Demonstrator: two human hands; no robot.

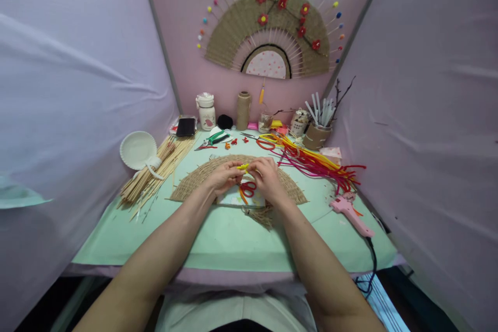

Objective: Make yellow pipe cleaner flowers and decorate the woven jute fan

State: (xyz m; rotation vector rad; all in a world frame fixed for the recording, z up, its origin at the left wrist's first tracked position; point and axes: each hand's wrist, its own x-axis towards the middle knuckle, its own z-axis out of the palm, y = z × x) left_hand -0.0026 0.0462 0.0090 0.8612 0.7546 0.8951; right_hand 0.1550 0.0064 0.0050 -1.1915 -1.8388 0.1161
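Observation:
My left hand [227,177] and my right hand [265,176] meet over the middle of the table, fingertips pinched on a small yellow pipe cleaner piece [243,166]. Its exact shape is partly covered by my fingers. Beneath them lies a woven straw fan [198,179], spread as a half circle. Red-handled scissors [248,189] rest on the pale patterned base of the fan, between my wrists. An orange strip [243,196] lies beside the scissors, and a straw tassel [260,216] hangs toward the table's front edge.
Bundled sticks [150,179] and a white dish [138,150] lie left. Yellow, red and pink pipe cleaners [315,161] and a pink glue gun [352,213] with a cord lie right. Green pliers [216,138], a twine roll [243,110] and a jar [206,112] are behind; a decorated fan [233,26] hangs above.

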